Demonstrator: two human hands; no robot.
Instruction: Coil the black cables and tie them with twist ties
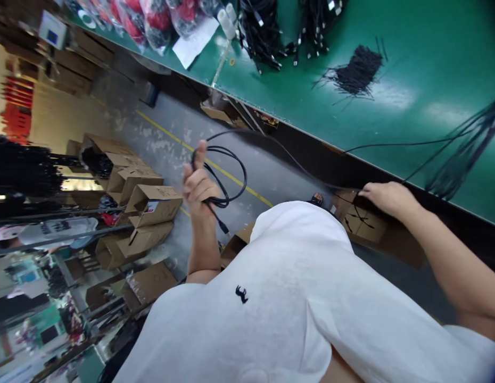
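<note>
My left hand is raised beside the bench, fingers wrapped round a coiled black cable whose loops hang to its right and whose plug end points down. The cable's free length runs right toward the green table. My right hand rests palm down below the table's edge on a cardboard box, fingers curled on the cable; what it grips is hard to see. My white shirt fills the lower middle.
On the table lie bundles of black cables, a pile of black ties, red bagged goods and a paper sheet. Open cardboard boxes stand on the grey floor at left, with a yellow line.
</note>
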